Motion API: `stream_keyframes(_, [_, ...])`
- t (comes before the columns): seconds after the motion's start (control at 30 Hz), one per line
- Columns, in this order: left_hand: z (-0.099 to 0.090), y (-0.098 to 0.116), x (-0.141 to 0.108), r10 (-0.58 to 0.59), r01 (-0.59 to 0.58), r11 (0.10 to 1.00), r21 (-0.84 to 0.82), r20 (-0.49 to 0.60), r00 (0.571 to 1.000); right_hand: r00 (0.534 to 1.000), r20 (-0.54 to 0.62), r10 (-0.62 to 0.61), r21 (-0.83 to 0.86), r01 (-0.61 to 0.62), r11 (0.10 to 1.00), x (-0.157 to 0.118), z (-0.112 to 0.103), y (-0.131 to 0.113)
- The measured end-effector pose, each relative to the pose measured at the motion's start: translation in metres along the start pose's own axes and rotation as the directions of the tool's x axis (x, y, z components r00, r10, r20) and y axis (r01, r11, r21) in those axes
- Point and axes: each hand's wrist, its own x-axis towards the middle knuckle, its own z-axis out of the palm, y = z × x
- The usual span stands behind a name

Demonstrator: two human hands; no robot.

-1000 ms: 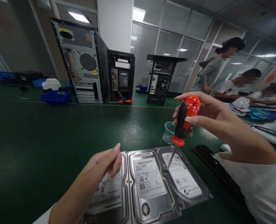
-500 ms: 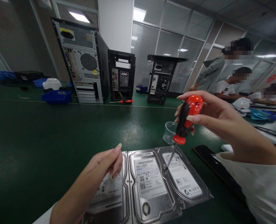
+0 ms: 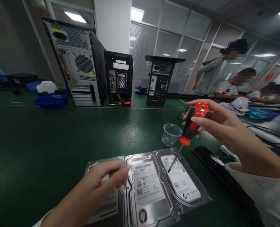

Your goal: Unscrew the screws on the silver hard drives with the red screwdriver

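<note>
Three silver hard drives lie side by side on the green table: the left one [image 3: 107, 203], the middle one [image 3: 147, 186] and the right one [image 3: 182, 181]. My right hand [image 3: 215, 123] grips a red and black screwdriver [image 3: 190, 127], tilted, with its tip down on the right drive near its left edge. My left hand [image 3: 104, 181] hovers over the left drive, fingers loosely curled toward the gap between left and middle drives; whether it touches is unclear. A small clear plastic cup [image 3: 171, 134] stands just behind the drives.
A black phone-like slab [image 3: 211, 159] lies right of the drives. Three computer towers [image 3: 80, 63] stand at the back, a second screwdriver [image 3: 123, 103] in front of them and a blue bin [image 3: 51, 100] at left. Other people [image 3: 225, 78] are at the right.
My left hand has dropped and flattened over the left drive. The screwdriver has tilted more to the right, its tip staying on the right drive. The view shifted slightly.
</note>
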Motion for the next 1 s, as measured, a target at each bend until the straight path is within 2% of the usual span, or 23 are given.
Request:
stream_keyframes(0.03, [0.003, 0.006, 0.002, 0.023, -0.029, 0.986, 0.162, 0.044, 0.999, 0.998, -0.056, 0.008, 0.027, -0.006, 1.000, -0.005, -0.005, 0.006])
stream_keyframes(0.1, [0.011, 0.018, 0.010, 0.032, -0.083, 0.897, 0.434, 0.124, 0.992, 0.987, -0.156, 0.023, 0.085, -0.010, 0.996, -0.017, -0.012, 0.019])
stream_keyframes(0.2, [0.025, 0.032, 0.036, 0.034, -0.135, 0.759, 0.637, 0.168, 0.985, 0.960, -0.274, 0.064, 0.158, -0.021, 0.987, -0.033, -0.018, 0.038])
stream_keyframes(0.27, [0.034, 0.033, 0.059, 0.063, -0.208, 0.744, 0.634, 0.244, 0.968, 0.942, -0.318, 0.103, 0.205, -0.038, 0.978, -0.041, -0.018, 0.048])
stream_keyframes(0.33, [0.041, 0.028, 0.080, 0.117, -0.290, 0.787, 0.545, 0.329, 0.937, 0.930, -0.340, 0.141, 0.253, -0.054, 0.966, -0.046, -0.018, 0.057])
stream_keyframes(0.47, [0.045, 0.013, 0.103, 0.143, -0.340, 0.835, 0.432, 0.426, 0.893, 0.922, -0.341, 0.183, 0.322, -0.068, 0.944, -0.050, -0.018, 0.069])
stream_keyframes(0.63, [0.043, 0.014, 0.109, 0.108, -0.332, 0.847, 0.415, 0.478, 0.872, 0.918, -0.338, 0.208, 0.361, -0.077, 0.929, -0.051, -0.019, 0.072])
stream_keyframes(0.8, [0.048, 0.024, 0.115, 0.054, -0.343, 0.813, 0.470, 0.525, 0.849, 0.905, -0.361, 0.226, 0.381, -0.078, 0.921, -0.052, -0.021, 0.071])
stream_keyframes(1.0, [0.050, 0.027, 0.116, 0.047, -0.370, 0.781, 0.503, 0.544, 0.838, 0.903, -0.370, 0.220, 0.391, -0.063, 0.918, -0.052, -0.022, 0.072])
